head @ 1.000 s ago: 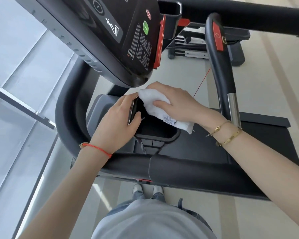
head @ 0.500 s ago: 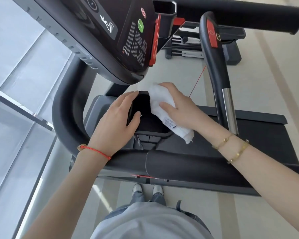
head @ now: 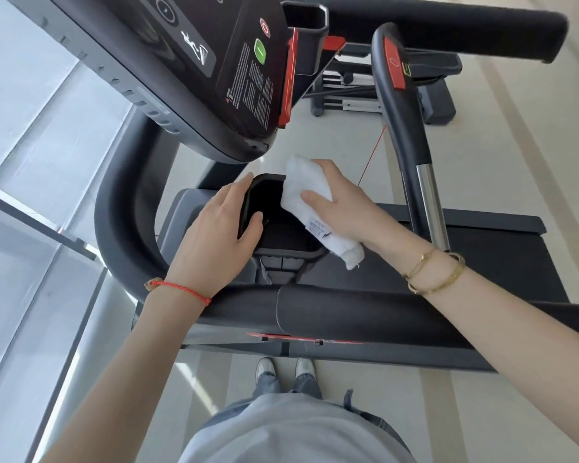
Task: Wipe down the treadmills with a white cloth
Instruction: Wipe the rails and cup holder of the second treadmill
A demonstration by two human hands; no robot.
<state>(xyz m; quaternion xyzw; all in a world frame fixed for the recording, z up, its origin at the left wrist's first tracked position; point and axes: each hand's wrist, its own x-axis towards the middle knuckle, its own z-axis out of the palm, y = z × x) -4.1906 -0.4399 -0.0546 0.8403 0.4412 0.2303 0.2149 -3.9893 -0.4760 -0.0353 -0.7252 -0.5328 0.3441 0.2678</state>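
I stand at the black treadmill [head: 365, 315], looking down over its front handlebar. My right hand [head: 343, 203] holds the folded white cloth [head: 310, 203] and presses it against the far right side of a black tray [head: 286, 235] below the console. The cloth's loose end hangs over the tray's right rim. My left hand [head: 219, 235] grips the tray's left rim, thumb inside and fingers outside.
The tilted console [head: 198, 71] with a green button overhangs the tray closely. An upright side handle [head: 411, 138] with a chrome section stands right of my right hand. A glass wall lies left; another machine [head: 381, 95] sits beyond on the pale floor.
My right hand has slid the cloth from the tray's near middle up to its far right edge. My left hand kept its hold on the left rim.
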